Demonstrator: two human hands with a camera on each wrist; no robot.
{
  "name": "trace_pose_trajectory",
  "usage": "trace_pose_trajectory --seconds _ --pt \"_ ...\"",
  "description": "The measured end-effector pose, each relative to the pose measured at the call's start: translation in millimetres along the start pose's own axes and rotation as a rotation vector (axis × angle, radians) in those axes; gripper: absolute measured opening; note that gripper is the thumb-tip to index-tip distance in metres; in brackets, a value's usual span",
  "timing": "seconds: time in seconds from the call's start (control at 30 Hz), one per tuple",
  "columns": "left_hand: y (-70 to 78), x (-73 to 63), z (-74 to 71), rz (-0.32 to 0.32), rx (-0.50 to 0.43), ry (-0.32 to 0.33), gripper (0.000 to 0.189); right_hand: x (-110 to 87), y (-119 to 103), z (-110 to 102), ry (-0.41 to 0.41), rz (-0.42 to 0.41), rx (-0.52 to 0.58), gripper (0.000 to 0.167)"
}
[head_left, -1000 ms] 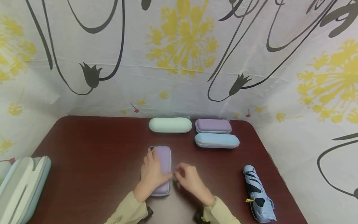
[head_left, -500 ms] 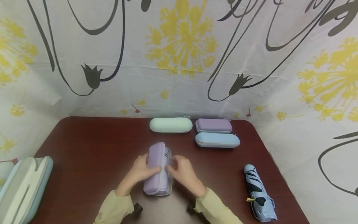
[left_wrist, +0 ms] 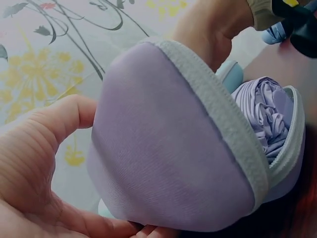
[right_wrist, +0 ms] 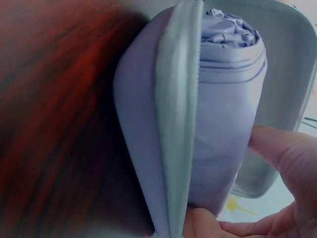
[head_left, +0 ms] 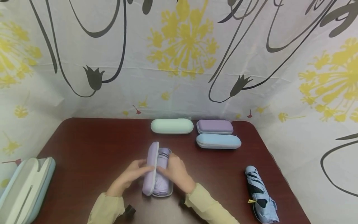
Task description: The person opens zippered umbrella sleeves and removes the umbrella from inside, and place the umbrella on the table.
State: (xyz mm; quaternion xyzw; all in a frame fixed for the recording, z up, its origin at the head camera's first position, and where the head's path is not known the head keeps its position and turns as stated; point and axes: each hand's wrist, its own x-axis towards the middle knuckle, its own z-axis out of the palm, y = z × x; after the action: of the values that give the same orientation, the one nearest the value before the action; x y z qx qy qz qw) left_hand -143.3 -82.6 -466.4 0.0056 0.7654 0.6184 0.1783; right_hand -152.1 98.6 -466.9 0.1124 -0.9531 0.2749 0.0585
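A lilac zip case (head_left: 151,169) stands unzipped in front of me, its lid raised toward the left. Inside lies a folded lilac umbrella (head_left: 161,185), whose gathered cloth end shows in the right wrist view (right_wrist: 223,114). My left hand (head_left: 131,174) holds the lid; in the left wrist view the thumb and fingers (left_wrist: 81,111) curl around its outer side. My right hand (head_left: 179,174) reaches in over the case's right side. In the right wrist view its thumb (right_wrist: 272,144) touches the umbrella, and a fingertip sits between umbrella and zipped rim.
At the back stand a mint case (head_left: 172,126), a purple case (head_left: 214,127) and a light blue case (head_left: 218,141). A folded blue umbrella (head_left: 260,194) lies at right. An opened pale blue case (head_left: 33,186) sits at the table's left edge. A patterned cloth (head_left: 126,62) hangs behind.
The lilac case was closed under my left hand. Its lid has swung up to the left, exposing the umbrella, and my right hand has moved in onto the umbrella.
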Motion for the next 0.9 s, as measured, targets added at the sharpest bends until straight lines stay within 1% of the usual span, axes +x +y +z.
trace_pose_trajectory --seconds 0.07,0.23,0.43,0.6,0.7,0.8,0.9 --pt "-0.8 0.5 -0.2 -0.006 -0.014 -0.003 0.063 0.9 -5 1 -0.019 0.022 -0.038 0.062" --pt "-1.6 1.6 0.2 0.002 -0.031 -0.009 0.06 2.6 -15 2 -0.074 0.08 -0.133 0.067" --pt "-3.2 1.7 -0.1 0.025 -0.04 -0.018 0.057 2.7 -22 7 -0.084 0.131 -0.155 0.068" --pt "-2.7 -0.2 0.9 0.034 -0.038 -0.016 0.057 1.7 -26 10 -0.079 0.158 -0.144 0.068" --pt "-2.1 -1.6 2.1 0.038 -0.04 -0.017 0.057 1.6 -25 12 -0.076 0.163 -0.117 0.068" --pt "-1.7 -2.8 2.5 0.041 -0.042 -0.011 0.057 2.7 -22 14 -0.073 0.169 -0.062 0.074" --pt "-2.0 -3.0 2.7 0.036 -0.044 0.004 0.056 3.8 -18 15 -0.085 0.18 0.017 0.077"
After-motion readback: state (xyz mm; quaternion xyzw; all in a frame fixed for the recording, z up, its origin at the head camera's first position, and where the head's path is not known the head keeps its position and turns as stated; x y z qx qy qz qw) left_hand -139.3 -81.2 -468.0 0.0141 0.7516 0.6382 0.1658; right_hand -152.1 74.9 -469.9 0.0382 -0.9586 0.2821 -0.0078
